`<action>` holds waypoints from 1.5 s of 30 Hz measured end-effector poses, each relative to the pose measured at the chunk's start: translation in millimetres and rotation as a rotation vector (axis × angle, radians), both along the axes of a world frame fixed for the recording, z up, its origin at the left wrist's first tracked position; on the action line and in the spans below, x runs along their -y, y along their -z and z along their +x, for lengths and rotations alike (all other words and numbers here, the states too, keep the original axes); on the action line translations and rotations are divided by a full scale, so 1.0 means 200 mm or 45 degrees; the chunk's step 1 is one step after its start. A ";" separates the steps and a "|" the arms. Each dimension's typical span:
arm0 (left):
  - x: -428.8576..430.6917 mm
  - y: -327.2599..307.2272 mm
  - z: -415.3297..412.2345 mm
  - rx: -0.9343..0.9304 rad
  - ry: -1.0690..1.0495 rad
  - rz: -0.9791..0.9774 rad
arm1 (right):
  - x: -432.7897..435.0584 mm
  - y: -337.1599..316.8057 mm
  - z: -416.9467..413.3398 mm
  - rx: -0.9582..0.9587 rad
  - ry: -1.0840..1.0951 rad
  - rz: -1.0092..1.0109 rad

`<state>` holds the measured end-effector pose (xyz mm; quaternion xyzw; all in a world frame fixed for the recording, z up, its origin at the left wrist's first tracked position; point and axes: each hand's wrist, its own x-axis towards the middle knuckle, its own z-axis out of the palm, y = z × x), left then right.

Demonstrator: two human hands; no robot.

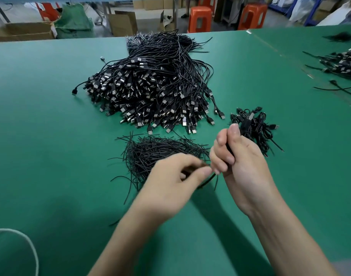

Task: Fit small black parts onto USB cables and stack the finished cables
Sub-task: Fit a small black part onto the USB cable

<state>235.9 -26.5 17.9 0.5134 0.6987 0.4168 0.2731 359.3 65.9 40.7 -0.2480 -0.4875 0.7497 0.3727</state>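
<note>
A big heap of black USB cables (150,92) lies in the middle of the green table (41,126). In front of it sits a loose pile of thin black parts (150,150). A small stack of coiled cables (254,126) lies to the right of the heap. My right hand (236,158) grips a folded black cable, held upright above the table. My left hand (176,180) pinches a thin black part at its fingertips, right next to the right hand's fingers; the part is blurred. The cable's loose ends (212,180) hang below between both hands.
Another spread of black cables (340,64) lies at the table's far right. A white cord (21,242) loops at the lower left corner. Behind the table stand cardboard boxes (29,30), orange stools (200,18) and a green sack (75,20).
</note>
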 end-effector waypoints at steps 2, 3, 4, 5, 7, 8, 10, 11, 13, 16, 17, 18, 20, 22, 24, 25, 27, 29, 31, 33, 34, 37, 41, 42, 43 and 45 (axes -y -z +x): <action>-0.02 -0.03 -0.08 0.395 0.147 0.071 | 0.01 -0.01 0.01 -0.016 -0.158 0.036; -0.03 -0.05 -0.10 0.528 0.233 0.107 | 0.01 -0.02 0.01 -0.033 -0.253 0.020; -0.04 -0.06 -0.10 0.607 0.298 0.134 | 0.02 -0.03 0.01 -0.047 -0.352 -0.007; -0.05 -0.07 -0.10 0.656 0.341 0.153 | 0.03 -0.03 0.01 -0.052 -0.445 -0.033; -0.07 -0.09 -0.09 0.705 0.352 0.168 | 0.03 -0.03 0.02 -0.051 -0.593 -0.064; -0.07 -0.09 -0.10 0.716 0.347 0.188 | 0.02 -0.03 0.03 -0.062 -0.666 -0.087; -0.08 -0.09 -0.12 0.716 0.306 0.213 | 0.00 -0.03 0.05 -0.107 -0.825 -0.169; -0.08 -0.09 -0.12 0.713 0.283 0.210 | -0.01 -0.03 0.05 -0.127 -0.893 -0.215; -0.07 -0.09 -0.13 0.675 0.293 0.219 | -0.01 -0.01 0.06 -0.147 -0.976 -0.264; -0.05 -0.09 -0.14 0.725 0.343 0.246 | -0.01 0.02 0.07 -0.123 -1.016 -0.152; -0.04 -0.08 -0.15 0.735 0.347 0.252 | 0.00 0.03 0.07 -0.109 -1.020 -0.107; -0.04 -0.09 -0.16 0.742 0.348 0.254 | 0.00 0.04 0.07 -0.094 -1.019 -0.087; -0.03 -0.09 -0.17 0.735 0.353 0.238 | 0.01 0.04 0.07 -0.040 -0.991 -0.062; -0.03 -0.09 -0.18 0.719 0.345 0.211 | 0.01 0.05 0.06 0.056 -0.937 0.038; -0.03 -0.08 -0.18 0.720 0.327 0.197 | 0.01 0.06 0.05 0.117 -0.887 0.095; -0.04 -0.07 -0.18 0.707 0.308 0.201 | 0.01 0.06 0.05 0.131 -0.859 0.098; -0.05 -0.06 -0.18 0.676 0.250 0.218 | 0.02 0.07 0.04 0.142 -0.795 0.077; -0.06 -0.04 -0.16 0.667 0.183 0.225 | 0.03 0.08 0.03 0.139 -0.706 0.041; -0.08 -0.03 -0.16 0.657 0.098 0.217 | 0.03 0.09 0.01 0.138 -0.574 0.018; -0.09 -0.01 -0.16 0.592 0.021 0.211 | 0.04 0.11 -0.01 0.149 -0.420 -0.002; -0.10 0.00 -0.15 0.568 -0.001 0.216 | 0.05 0.12 -0.01 0.149 -0.347 -0.015; -0.10 -0.01 -0.12 0.649 0.011 0.270 | 0.06 0.14 -0.02 0.174 -0.123 0.009; -0.14 0.01 -0.10 0.487 -0.118 0.305 | 0.08 0.16 -0.02 0.304 0.156 0.134; -0.15 0.02 -0.10 0.441 -0.138 0.303 | 0.09 0.17 -0.02 0.312 0.182 0.151; -0.15 0.02 -0.09 0.428 -0.152 0.305 | 0.10 0.17 -0.03 0.322 0.194 0.163; -0.15 0.02 -0.08 0.412 -0.173 0.309 | 0.11 0.18 -0.04 0.381 0.194 0.199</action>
